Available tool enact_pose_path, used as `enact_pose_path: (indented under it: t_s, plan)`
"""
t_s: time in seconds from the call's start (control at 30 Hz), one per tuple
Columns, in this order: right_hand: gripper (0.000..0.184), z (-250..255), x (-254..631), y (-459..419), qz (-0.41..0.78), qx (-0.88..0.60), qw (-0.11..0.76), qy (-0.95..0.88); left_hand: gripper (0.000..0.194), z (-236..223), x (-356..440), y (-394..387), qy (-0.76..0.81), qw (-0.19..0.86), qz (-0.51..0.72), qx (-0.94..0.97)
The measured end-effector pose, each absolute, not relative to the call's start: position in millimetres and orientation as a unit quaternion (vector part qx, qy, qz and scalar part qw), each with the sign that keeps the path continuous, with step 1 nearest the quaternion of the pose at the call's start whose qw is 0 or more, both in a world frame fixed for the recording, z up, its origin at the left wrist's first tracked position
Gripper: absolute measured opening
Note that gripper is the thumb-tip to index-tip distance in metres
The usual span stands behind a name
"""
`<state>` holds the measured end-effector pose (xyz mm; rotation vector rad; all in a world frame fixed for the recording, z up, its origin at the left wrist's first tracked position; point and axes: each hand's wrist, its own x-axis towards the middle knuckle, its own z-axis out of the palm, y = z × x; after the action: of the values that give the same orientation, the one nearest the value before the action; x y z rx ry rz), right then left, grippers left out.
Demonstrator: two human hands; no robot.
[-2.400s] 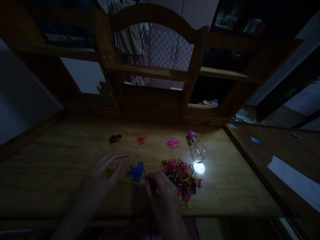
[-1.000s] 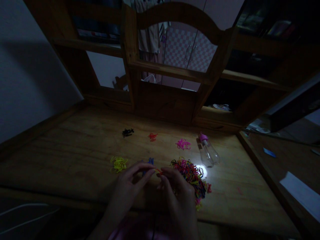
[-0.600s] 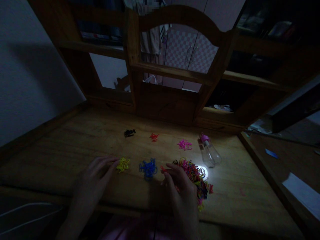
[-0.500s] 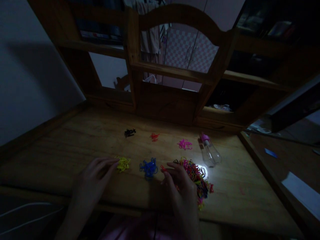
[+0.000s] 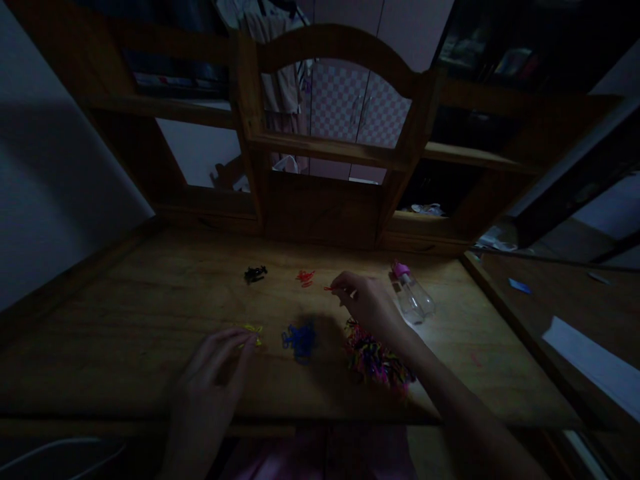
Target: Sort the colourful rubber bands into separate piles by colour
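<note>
A small red rubber band (image 5: 328, 289) is pinched between the thumb and forefinger of my right hand (image 5: 363, 300), raised over the table right of the little red rubber band pile (image 5: 305, 278). My left hand (image 5: 215, 367) rests at the yellow rubber band pile (image 5: 250, 330), its thumb and forefinger brought together over it; what they grip, if anything, is too dark to make out. Between the hands lies a blue rubber band pile (image 5: 300, 340). A large mixed-colour heap of rubber bands (image 5: 377, 360) lies below my right forearm. Farther back is a black pile (image 5: 255, 274).
A clear bottle with a pink top (image 5: 414, 300) lies right of my right hand. The wooden tabletop (image 5: 150, 313) ends at a shelf unit (image 5: 325, 207) behind. White paper (image 5: 595, 363) and a blue card (image 5: 519, 286) lie on a surface to the right.
My right hand has moved from beside the mixed heap up and away with the red rubber band, now covering the pink pile. My left fingers have shifted farther over the yellow pile. The view has tilted slightly.
</note>
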<state>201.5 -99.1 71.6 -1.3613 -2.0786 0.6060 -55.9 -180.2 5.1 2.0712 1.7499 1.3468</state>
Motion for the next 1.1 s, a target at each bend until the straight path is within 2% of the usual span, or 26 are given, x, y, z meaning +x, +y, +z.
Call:
enact_pose_path:
  t_s: [0.17, 0.37, 0.5, 0.67, 0.87, 1.1]
  plan:
    - [0.026, 84, 186, -72, 0.218, -0.499, 0.270, -0.794, 0.025, 6, -15, -189, 0.516, 0.097, 0.445, 0.725]
    - [0.029, 90, 204, -64, 0.210, -0.496, 0.242, -0.807, 0.026, -4, 0, -201, 0.452, 0.106, 0.413, 0.783]
    - [0.025, 90, 239, -67, 0.208, -0.503, 0.213, -0.811, 0.026, -11, 8, -203, 0.445, 0.142, 0.419, 0.779]
    - [0.008, 73, 277, -101, 0.210, -0.507, 0.174, -0.817, 0.022, -9, 33, -203, 0.418, 0.217, 0.421, 0.776]
    - [0.030, 46, 277, -126, 0.227, -0.446, 0.145, -0.854, 0.015, -11, 55, -206, 0.400, 0.303, 0.390, 0.772]
    - [0.020, 35, 275, -123, 0.202, -0.453, 0.139, -0.857, 0.015, -9, 52, -203, 0.422, 0.382, 0.355, 0.741]
